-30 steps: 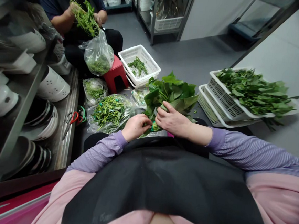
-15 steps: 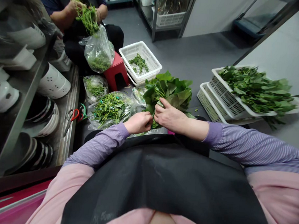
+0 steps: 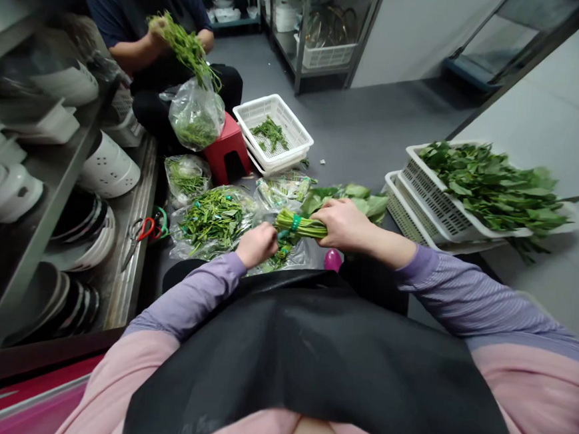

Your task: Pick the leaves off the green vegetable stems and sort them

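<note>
My right hand [image 3: 342, 224] is wrapped round a bunch of leafy greens [image 3: 313, 227]. Its cut stems point left, bound with a green band, and its broad leaves spread behind and beyond the hand. Just left of the stem ends is my left hand [image 3: 258, 244], its fingers closed; whatever they pinch is too small to make out. Beneath and between the hands lies an open clear bag [image 3: 302, 257] with greens in it. Farther left, another plastic bag holds a heap of cut stems [image 3: 215, 218].
White baskets [image 3: 303, 140] stand ahead, beside a red stool [image 3: 228, 152]. Stacked baskets [image 3: 425, 181] of greens are at right. Red-handled scissors [image 3: 140, 232] lie on the left shelf's edge [image 3: 140, 198]. Another person's hands [image 3: 158, 33] hold greens above a bag.
The bunch has tipped from upright to lying sideways, its banded stems now showing to the left. My right hand has moved right, and my left hand has drawn away leftward.
</note>
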`<state>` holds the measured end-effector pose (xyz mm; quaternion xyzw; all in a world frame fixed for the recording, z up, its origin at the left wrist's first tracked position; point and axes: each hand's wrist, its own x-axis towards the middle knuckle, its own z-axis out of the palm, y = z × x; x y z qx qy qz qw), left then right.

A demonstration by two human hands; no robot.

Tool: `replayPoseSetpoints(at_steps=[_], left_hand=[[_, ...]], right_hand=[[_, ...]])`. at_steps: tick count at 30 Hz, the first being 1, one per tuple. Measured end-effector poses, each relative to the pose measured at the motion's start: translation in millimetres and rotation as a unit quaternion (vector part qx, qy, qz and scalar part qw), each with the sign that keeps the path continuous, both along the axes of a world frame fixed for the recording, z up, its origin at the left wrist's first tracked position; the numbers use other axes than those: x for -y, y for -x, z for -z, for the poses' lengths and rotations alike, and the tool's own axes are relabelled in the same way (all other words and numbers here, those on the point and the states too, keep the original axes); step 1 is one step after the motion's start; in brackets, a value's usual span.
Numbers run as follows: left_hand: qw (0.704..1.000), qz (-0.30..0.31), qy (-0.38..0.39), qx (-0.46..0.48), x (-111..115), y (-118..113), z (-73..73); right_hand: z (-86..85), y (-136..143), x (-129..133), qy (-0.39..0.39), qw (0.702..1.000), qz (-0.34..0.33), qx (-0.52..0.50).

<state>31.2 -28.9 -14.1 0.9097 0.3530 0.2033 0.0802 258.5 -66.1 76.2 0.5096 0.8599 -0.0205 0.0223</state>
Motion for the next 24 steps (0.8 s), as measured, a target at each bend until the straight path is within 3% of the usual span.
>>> replayPoseSetpoints(at_steps=[2,4,8,11,13,15,19,21,24], left_hand=[[0.991,-0.105,0.043,0.065,-22,5,-3.3],[0.979,-0.158,0.028,0.122,-38,9,-16.5],[0.975,-0.133,-0.076,0.161,-42,15,-51.7],[0.97,-0.143,-0.119,0.159,-38,27,-59.4],[0.962,-0.197,-0.109,0.156,-44,40,-50.4],[0.948,-0.274,-0.068,0.146,-60,55,-34.3],[0.896,-0.429,0.028,0.113,-100,89,-1.2],[0.879,-0.463,0.079,0.082,-115,106,11.1],[0.859,-0.484,0.162,0.046,-128,129,24.8]], right_hand=[[4.0,2,4,0.028,0.999,-0.035,0.006],[8.9,4,7,0.036,0.996,-0.067,0.037],[11.5,-2,2,0.005,0.995,-0.026,0.094],[3.7,-15,-10,-0.003,0.992,0.077,0.1],[-3.0,-23,-16,0.035,0.987,0.136,0.072],[-7.4,-28,-15,0.069,0.987,0.141,0.037],[-4.0,-29,-3,0.055,0.997,0.037,0.034],[1.1,-31,0,0.041,0.998,0.01,0.047],[8.2,-36,-2,0.025,0.998,0.039,0.04]])
